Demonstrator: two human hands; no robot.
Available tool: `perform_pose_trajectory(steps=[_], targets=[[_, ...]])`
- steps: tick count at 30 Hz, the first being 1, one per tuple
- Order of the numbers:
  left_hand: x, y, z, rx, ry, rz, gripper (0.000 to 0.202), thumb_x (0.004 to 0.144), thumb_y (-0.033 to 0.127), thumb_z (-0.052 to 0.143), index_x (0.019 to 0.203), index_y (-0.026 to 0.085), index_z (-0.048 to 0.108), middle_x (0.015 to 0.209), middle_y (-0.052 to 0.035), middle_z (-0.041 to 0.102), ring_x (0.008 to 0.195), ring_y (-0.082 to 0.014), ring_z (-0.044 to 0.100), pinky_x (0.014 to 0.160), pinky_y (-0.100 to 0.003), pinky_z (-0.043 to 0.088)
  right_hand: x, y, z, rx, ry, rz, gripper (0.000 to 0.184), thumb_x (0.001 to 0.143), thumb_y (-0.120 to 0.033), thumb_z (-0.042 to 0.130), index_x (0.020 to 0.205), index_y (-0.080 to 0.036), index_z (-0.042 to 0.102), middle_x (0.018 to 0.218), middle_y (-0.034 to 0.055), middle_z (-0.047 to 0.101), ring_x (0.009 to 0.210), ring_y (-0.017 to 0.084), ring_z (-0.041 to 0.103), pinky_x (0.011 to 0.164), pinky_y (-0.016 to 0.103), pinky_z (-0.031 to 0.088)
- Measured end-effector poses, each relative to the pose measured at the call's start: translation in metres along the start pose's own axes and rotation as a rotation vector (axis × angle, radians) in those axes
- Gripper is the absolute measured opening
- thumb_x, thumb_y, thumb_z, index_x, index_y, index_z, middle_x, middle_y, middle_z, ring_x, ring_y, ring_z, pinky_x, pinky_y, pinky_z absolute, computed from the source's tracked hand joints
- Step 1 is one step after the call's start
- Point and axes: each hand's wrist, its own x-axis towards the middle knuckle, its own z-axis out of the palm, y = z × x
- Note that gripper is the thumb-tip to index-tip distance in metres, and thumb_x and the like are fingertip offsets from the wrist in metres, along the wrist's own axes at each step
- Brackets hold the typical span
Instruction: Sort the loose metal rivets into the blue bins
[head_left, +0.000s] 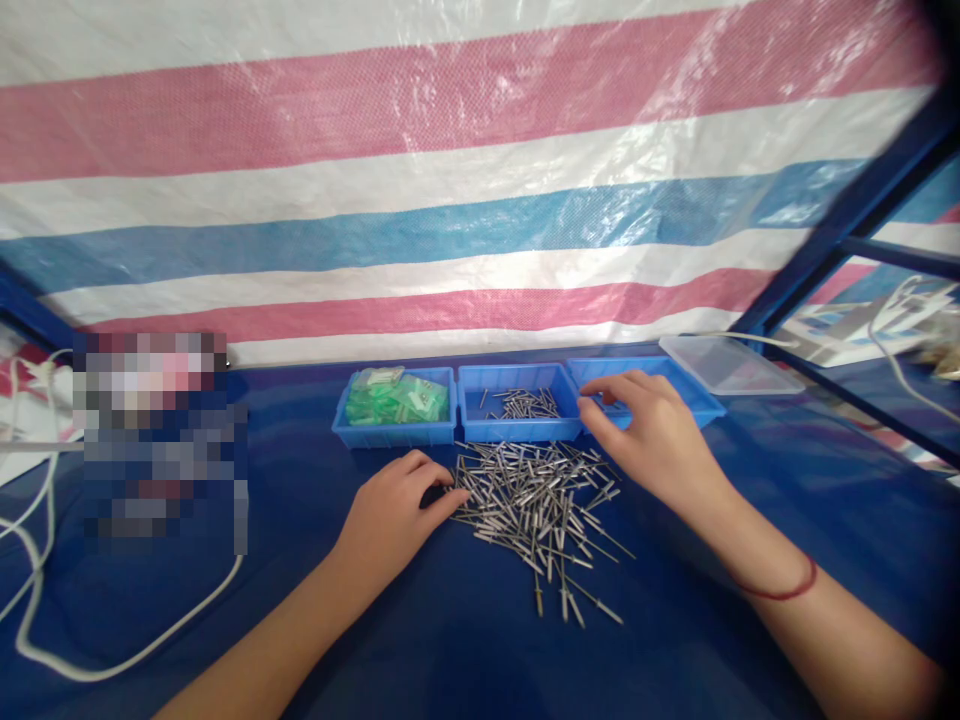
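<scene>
A heap of several metal rivets point(541, 505) lies on the blue table cloth in front of three blue trays. My left hand point(395, 513) rests at the heap's left edge, fingers curled and pinched on a rivet. My right hand point(651, 432) hovers over the right blue tray point(701, 402), fingers bent and together at its rim; what they hold, if anything, is hidden. The middle blue tray point(472, 403) holds several rivets. The left blue tray point(352, 430) is filled with green plastic pieces point(396, 399).
A clear plastic lid point(729, 364) lies behind the right tray. A white cable point(112, 660) loops over the cloth at the left. A striped tarpaulin point(450, 200) hangs behind the table. A dark blue metal frame point(840, 225) rises at the right.
</scene>
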Motion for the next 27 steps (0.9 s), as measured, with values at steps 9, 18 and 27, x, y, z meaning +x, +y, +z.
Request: perform_pose_trajectory(steps=[9,18,27], targets=[[0.001,-0.001,0.001,-0.034,0.002,-0.053,0.018,0.092,0.027,0.048,0.093,0.025,0.066,0.092,0.0005,0.063,0.082,-0.0155,0.062,0.073,-0.025,0.045,-0.017,-0.039,0.005,0.192,-0.153,-0.197,0.014,0.087,-0.022,0.052,0.083,-0.019,0.064,0.083,0.0055,0.065,0.077,0.021,0.054,0.076,0.038,0.043],[0.000,0.005,-0.001,0.072,0.163,0.153,0.021,0.098,0.024,0.036,0.098,0.021,0.056,0.097,-0.0036,0.060,0.089,-0.0169,0.060,0.082,-0.028,0.045,-0.030,-0.065,0.014,0.299,-0.295,-0.321,0.025,0.090,-0.024,0.052,0.112,-0.017,0.062,0.095,0.0086,0.065,0.086,0.021,0.057,0.083,0.040,0.045],[-0.007,0.025,0.002,-0.410,0.183,0.000,0.019,0.089,0.029,0.055,0.106,0.021,0.056,0.088,-0.0003,0.067,0.075,-0.0140,0.063,0.070,-0.024,0.049,-0.031,-0.077,0.007,0.593,-0.373,-0.230,0.019,0.094,-0.021,0.048,0.088,-0.020,0.066,0.083,0.0041,0.066,0.079,0.017,0.058,0.074,0.034,0.044]])
